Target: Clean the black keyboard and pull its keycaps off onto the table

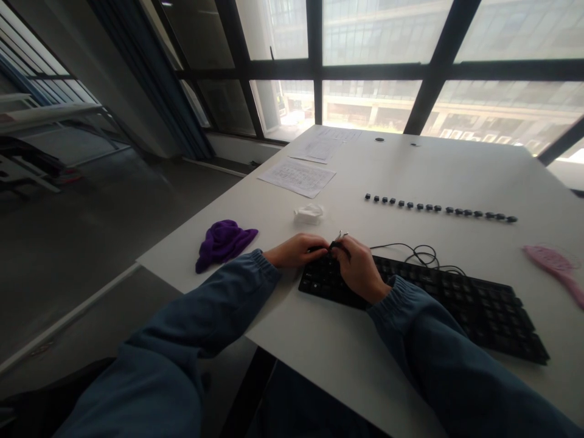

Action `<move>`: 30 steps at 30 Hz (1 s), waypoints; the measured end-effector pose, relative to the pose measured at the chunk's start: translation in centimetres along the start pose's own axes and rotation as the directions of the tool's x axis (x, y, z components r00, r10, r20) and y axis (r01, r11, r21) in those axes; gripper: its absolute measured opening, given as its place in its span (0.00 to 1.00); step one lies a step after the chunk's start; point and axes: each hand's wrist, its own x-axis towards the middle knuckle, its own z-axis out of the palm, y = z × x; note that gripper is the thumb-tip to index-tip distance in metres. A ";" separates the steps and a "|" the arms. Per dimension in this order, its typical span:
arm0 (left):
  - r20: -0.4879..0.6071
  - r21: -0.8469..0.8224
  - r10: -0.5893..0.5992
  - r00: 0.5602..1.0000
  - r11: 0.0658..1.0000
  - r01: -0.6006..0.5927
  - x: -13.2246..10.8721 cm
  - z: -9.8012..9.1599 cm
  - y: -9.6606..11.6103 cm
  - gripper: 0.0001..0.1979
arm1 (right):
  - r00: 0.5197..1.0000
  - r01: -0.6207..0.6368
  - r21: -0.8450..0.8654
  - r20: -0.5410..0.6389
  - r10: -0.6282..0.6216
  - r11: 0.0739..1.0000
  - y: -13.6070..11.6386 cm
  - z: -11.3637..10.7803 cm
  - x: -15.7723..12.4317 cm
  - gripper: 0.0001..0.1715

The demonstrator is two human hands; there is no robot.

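A black keyboard (438,295) lies at a slant across the front of the white table. My left hand (302,249) is at its upper left corner, fingers bent over the edge and gripping it. Just beside it, my right hand (358,266) is closed above the left-hand keys. Thin shiny metal ends (340,235) stick up from its fingers, seemingly part of a small dark tool whose rest is hidden. Behind the keyboard, several dark keycaps (429,207) stand in a long row. The keyboard's black cable (424,250) lies loosely coiled along its back edge.
A purple cloth (223,242) lies bunched near the table's left edge. A crumpled white tissue or wrapper (309,213) sits beyond my left hand. Printed sheets (298,176) are farther back. To the right lies a pink brush (554,264). Windows rise behind the table (387,173).
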 end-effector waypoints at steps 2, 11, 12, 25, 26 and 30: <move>-0.001 0.008 0.004 1.000 1.000 -0.004 0.0 0.1 -0.1 0.18 | 1.000 -0.001 0.008 -0.006 0.001 1.000 0.1 -0.1 0.0 0.08; -0.047 0.099 -0.009 0.999 0.995 0.013 0.1 0.9 -0.5 0.16 | 0.999 0.040 0.006 -0.020 -0.040 0.999 0.5 0.0 -0.1 0.08; -0.047 0.095 -0.016 0.999 0.995 0.020 0.1 0.9 -0.5 0.16 | 0.999 0.044 0.013 -0.032 -0.044 0.999 0.5 0.0 -0.1 0.08; -0.120 0.093 -0.021 0.992 0.995 0.033 0.1 1.1 0.1 0.15 | 0.987 -0.081 0.099 -0.128 0.093 0.992 0.7 0.0 0.2 0.06; -0.140 0.073 -0.022 0.990 0.997 0.033 0.1 1.2 0.1 0.15 | 0.986 -0.083 0.093 -0.135 0.095 0.992 0.7 0.0 0.2 0.06; -0.207 -0.020 -0.042 0.977 0.999 0.038 0.3 1.4 0.5 0.13 | 0.982 -0.090 0.095 -0.159 0.105 0.991 0.6 0.1 0.3 0.08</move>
